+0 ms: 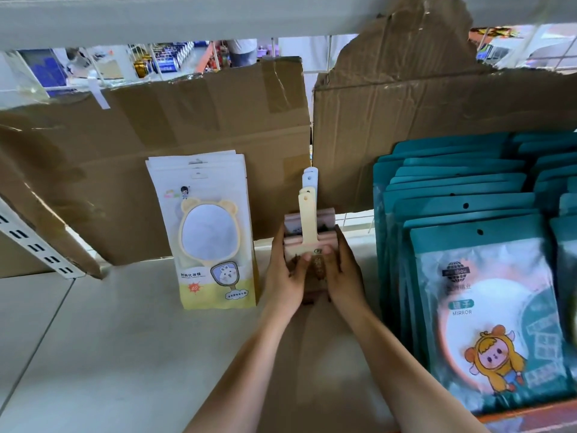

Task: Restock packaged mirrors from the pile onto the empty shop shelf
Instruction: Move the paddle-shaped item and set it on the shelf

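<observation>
A small stack of hand mirrors [307, 210] with cream and white handles pointing up stands on the pale shelf [103, 339], in the middle. My left hand [285, 273] grips its left side and my right hand [338, 273] grips its right side, thumbs across the front. Just to the left, a row of white-and-yellow packaged bear-ear mirrors [212, 232] stands upright against the cardboard. At the right, several rows of teal packaged mirrors [487, 307] stand packed together. The bottom of the held stack is hidden behind my hands.
Torn brown cardboard sheets [156, 145] line the back of the shelf, with a gap in the middle. A grey upper shelf [187, 17] hangs overhead. A slotted white upright [34, 242] runs along the left. Bare shelf lies at the front left.
</observation>
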Tool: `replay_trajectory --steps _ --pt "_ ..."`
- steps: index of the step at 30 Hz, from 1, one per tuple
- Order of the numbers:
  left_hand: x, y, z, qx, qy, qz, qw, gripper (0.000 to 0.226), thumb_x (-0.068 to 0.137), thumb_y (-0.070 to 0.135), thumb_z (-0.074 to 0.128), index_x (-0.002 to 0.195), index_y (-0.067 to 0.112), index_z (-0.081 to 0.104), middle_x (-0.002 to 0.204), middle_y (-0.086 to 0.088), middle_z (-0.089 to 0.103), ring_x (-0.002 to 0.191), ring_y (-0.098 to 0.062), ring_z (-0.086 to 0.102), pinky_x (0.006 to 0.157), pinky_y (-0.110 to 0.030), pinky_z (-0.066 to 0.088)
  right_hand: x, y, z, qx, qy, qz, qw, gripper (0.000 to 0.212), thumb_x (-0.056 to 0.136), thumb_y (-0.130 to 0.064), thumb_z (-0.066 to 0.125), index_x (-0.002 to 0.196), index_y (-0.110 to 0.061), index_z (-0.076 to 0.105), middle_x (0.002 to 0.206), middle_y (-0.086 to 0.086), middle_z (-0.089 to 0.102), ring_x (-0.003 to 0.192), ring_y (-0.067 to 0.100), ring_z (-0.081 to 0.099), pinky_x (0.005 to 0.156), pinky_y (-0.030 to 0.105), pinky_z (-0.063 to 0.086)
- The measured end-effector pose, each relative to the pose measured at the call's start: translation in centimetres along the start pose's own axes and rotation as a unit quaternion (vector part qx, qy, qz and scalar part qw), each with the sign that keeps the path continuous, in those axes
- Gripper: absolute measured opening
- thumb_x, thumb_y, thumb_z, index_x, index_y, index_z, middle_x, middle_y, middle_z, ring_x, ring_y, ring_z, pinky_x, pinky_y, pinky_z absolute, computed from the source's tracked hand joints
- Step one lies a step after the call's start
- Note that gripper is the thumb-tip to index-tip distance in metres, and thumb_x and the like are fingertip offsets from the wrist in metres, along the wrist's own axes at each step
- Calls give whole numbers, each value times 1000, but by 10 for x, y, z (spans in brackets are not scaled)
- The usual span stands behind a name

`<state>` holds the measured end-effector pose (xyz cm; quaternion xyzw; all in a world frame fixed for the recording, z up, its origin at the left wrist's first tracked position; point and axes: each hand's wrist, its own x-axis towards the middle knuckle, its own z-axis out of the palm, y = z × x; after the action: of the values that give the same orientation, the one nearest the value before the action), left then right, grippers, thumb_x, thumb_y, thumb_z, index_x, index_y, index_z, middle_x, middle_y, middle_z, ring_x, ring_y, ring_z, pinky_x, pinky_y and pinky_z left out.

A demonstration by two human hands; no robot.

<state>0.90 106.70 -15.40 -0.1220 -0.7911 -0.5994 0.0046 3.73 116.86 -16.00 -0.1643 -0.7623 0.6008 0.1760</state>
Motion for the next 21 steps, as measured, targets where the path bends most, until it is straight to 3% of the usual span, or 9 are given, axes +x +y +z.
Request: replay_trajectory --steps 4,6,9,12,15,21 --pt "4 0 -1 7 -23 -5 1000 64 93 18 57 147 22 22 130 16 43 113 12 41 84 7 30 3 3 0 -32 14 2 999 51 96 -36 40 143 -19 36 137 3 51 123 17 49 102 27 39" --pt "5 -2 -1 18 -24 -3 1000 62 93 19 57 145 23 25 127 17 45 108 17 41 83 7 30 3 2 1 -46 26 5 999 50 95 -37 40 140 -17 40 133 5 54 119 19 51 96 26 40" --pt "3 -5 -3 51 -29 -11 998 63 92 28 58 146 26 24 124 18 46 108 10 43 80 8 29 3 5 -2 -73 21 12 997 44 98 -29 44 139 -15 39 132 5 53 118 19 51 90 23 38" --pt "2 -9 -6 69 -44 -16 996 68 90 35 60 146 26 23 133 13 50 118 -2 48 89 -6 36 2 7 -6 -79 -6 45 996 55 96 -42 42 145 -22 28 143 4 44 126 21 46 102 39 42" --pt "1 -10 -4 95 -43 -16 994 68 90 39 58 146 23 25 137 4 52 124 -12 49 96 -19 39 -2 4 -9 -63 -15 60 996 58 95 -47 41 147 -29 21 147 3 38 128 24 43 98 52 45" --pt "-7 2 -6 110 -33 2 993 70 93 34 54 150 25 14 141 2 48 124 -14 49 92 -16 36 -10 -2 -12 -48 -19 69 996 65 91 -55 39 148 -32 18 150 1 34 132 23 39 100 54 43"
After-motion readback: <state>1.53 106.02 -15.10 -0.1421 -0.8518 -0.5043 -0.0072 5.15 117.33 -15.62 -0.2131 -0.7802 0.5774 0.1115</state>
